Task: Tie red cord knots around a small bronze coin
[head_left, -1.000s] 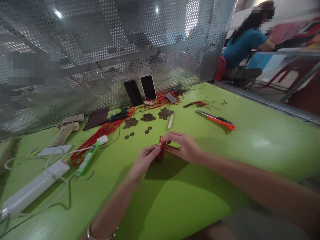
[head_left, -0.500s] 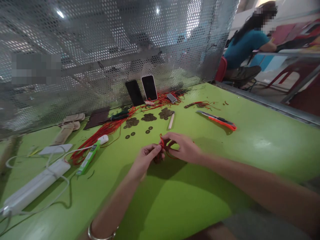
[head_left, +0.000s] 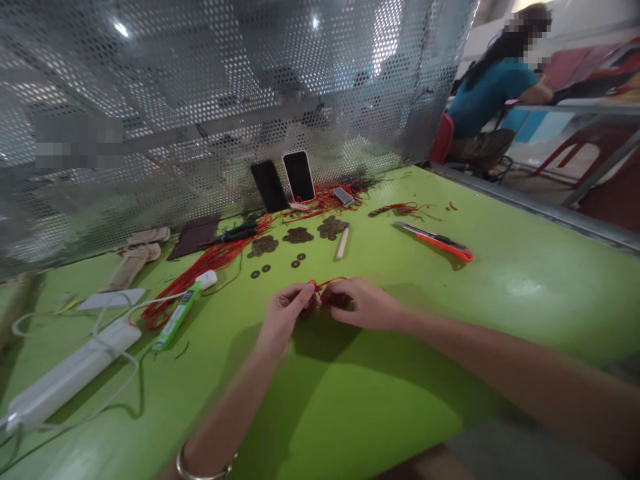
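Near the centre of the frame, the left hand (head_left: 283, 317) has its thumb and forefinger pinched closed on a small bunch of bright red cord (head_left: 316, 288), held just above the lime-green tabletop (head_left: 350, 400). The right hand (head_left: 365, 303) is beside it, fingers curled and partly closed at the cord; whether they grip a strand cannot be told.

Half a second ago a short loop of the cord stood upright between the hands; now a strand slants off to the right, over the right hand's fingertips. The left hand has shifted slightly towards the left of the frame, and the right hand's fingers are curled lower.

Just above the hands, four loose dark round discs with centre holes (head_left: 295, 264), three piles of similar discs (head_left: 298, 235) and a pale slim stick (head_left: 343, 243) lie as before. Right of centre is the orange-and-black craft knife (head_left: 440, 243), also unmoved. At left centre, the long hank of red cords (head_left: 200, 273) lies beside a green-and-white packet (head_left: 176, 319).
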Motion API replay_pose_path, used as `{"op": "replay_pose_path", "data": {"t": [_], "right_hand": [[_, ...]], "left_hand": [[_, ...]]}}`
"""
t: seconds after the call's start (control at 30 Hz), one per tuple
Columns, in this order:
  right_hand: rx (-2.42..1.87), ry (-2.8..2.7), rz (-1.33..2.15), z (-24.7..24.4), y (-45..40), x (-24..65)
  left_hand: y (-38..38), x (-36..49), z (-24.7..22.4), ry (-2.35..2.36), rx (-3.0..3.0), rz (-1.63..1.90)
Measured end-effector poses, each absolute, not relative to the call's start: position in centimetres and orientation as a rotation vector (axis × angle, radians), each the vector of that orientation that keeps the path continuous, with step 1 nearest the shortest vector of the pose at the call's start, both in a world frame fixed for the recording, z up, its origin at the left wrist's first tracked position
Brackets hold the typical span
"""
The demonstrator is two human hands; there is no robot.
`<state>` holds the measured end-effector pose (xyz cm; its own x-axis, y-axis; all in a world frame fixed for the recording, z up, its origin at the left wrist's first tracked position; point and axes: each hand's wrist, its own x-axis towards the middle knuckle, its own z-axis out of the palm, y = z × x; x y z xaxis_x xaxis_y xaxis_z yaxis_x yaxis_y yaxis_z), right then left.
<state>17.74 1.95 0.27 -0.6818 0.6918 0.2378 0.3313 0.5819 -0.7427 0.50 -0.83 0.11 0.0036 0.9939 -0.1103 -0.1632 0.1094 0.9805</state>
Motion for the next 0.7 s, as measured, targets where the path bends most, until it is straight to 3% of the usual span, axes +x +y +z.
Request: {"op": "replay_pose_path", "data": {"t": [0.47, 0.7], "right_hand": [[-0.689, -2.135, 1.078, 1.4, 1.3, 18.2], [-0.478, -1.825, 0.894, 2.1, 1.0, 18.6]], "left_hand": [[-0.3, 0.2, 0.4, 1.399, 1.140, 1.237], [-0.1, 0.0, 0.5, 1.393, 1.130, 1.224]]}}
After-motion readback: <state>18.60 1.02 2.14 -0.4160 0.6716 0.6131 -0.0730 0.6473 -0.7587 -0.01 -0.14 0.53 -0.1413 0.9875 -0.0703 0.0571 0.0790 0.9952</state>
